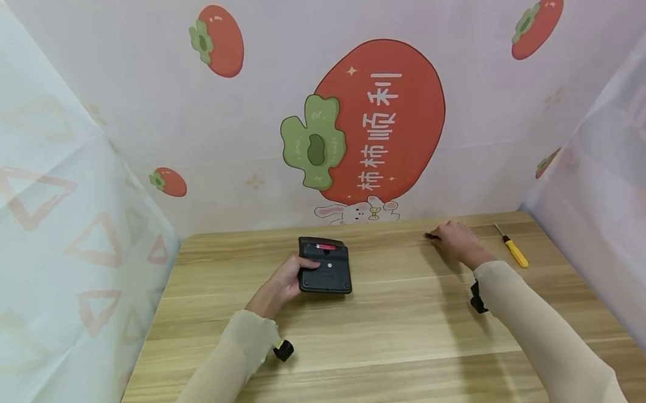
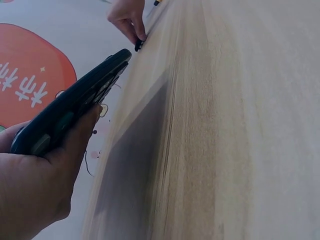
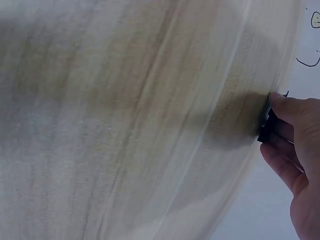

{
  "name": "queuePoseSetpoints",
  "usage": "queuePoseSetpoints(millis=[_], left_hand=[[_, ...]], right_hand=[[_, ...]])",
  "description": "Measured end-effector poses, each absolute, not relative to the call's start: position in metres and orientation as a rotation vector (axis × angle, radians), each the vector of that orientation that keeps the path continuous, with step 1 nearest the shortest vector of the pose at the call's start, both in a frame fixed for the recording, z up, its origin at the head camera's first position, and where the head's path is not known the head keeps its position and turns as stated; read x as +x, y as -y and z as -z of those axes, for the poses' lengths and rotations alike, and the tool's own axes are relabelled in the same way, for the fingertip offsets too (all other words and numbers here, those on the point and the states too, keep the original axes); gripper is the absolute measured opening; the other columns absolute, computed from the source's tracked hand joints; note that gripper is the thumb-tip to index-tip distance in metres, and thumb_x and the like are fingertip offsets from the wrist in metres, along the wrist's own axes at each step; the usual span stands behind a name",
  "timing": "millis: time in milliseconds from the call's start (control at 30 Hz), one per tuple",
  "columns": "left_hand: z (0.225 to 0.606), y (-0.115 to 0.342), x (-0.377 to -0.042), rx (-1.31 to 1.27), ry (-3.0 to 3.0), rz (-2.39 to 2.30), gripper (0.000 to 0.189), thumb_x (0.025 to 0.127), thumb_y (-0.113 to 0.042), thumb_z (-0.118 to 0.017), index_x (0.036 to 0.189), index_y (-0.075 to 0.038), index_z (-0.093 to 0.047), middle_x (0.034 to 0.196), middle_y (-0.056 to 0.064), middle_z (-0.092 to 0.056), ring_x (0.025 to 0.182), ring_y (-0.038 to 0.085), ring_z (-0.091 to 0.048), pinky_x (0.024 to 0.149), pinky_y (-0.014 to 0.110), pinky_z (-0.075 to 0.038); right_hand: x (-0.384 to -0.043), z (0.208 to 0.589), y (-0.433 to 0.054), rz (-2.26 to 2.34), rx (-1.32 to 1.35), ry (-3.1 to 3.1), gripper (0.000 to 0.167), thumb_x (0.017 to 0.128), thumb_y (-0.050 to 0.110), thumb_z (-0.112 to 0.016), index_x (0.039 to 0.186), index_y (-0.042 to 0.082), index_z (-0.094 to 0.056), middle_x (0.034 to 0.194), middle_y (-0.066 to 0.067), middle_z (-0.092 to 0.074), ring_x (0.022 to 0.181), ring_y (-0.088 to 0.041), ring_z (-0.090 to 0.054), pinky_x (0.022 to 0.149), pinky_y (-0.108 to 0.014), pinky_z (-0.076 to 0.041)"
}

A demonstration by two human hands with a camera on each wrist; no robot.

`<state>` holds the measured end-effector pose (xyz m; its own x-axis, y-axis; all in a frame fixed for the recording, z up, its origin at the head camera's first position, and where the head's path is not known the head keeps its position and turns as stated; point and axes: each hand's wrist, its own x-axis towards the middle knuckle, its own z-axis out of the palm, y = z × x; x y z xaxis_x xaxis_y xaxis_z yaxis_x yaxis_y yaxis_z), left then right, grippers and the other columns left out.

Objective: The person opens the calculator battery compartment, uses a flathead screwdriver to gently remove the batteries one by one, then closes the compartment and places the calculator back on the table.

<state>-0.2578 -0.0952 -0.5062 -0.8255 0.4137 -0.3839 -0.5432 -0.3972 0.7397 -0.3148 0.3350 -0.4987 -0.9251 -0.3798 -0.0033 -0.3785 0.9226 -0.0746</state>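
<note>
My left hand (image 1: pixel 284 280) grips a black calculator (image 1: pixel 327 278) by its side, thumb across the back. The calculator is held up over the table with its underside facing me. A red battery (image 1: pixel 326 246) shows in its uncovered compartment near the top. In the left wrist view the keys of the calculator (image 2: pixel 75 102) face down toward the table. Near the table's far edge, my right hand (image 1: pixel 457 243) pinches a small black battery cover (image 3: pixel 267 125) between thumb and fingers, close over the wood. The fingers hide part of that cover.
A screwdriver (image 1: pixel 516 253) with a yellow handle lies on the table to the right of my right hand. The wooden table (image 1: pixel 385 344) meets a printed cloth backdrop (image 1: pixel 485 156) at the back, with cloth walls on both sides.
</note>
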Motion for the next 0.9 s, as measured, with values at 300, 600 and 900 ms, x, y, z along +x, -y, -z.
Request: queuePoseSetpoints(millis=[300, 600, 900], left_hand=[[0.508, 0.098, -0.258, -0.136, -1.247, -2.223, 0.071, 0.098, 0.014, -0.042, 0.164, 0.005, -0.018, 0.161, 0.035, -0.037, 0.149, 0.048, -0.038, 0.114, 0.053, -0.045], [0.507, 0.100, -0.256, -0.117, -1.193, -2.248, 0.076, 0.097, 0.012, -0.040, 0.166, 0.003, -0.009, 0.162, 0.037, -0.032, 0.151, 0.048, -0.034, 0.115, 0.054, -0.042], [0.507, 0.100, -0.257, -0.104, -1.216, -2.221, 0.075, 0.097, 0.012, -0.042, 0.165, 0.004, -0.012, 0.162, 0.036, -0.035, 0.150, 0.047, -0.036, 0.115, 0.054, -0.043]], right_hand=[[-0.312, 0.502, -0.337, 0.200, -0.617, -3.082, 0.021, 0.100, 0.014, -0.072, 0.112, -0.002, -0.078, 0.104, -0.022, -0.078, 0.088, -0.039, -0.074, 0.077, -0.056, -0.061], [-0.313, 0.502, -0.344, 0.271, -0.596, -3.088, 0.021, 0.102, 0.018, -0.071, 0.107, -0.002, -0.076, 0.094, -0.016, -0.077, 0.072, -0.025, -0.066, 0.067, -0.048, -0.058], [-0.308, 0.499, -0.352, 0.260, -0.561, -3.114, 0.034, 0.106, 0.020, -0.064, 0.122, -0.008, -0.072, 0.118, -0.029, -0.074, 0.101, -0.048, -0.073, 0.087, -0.062, -0.060]])
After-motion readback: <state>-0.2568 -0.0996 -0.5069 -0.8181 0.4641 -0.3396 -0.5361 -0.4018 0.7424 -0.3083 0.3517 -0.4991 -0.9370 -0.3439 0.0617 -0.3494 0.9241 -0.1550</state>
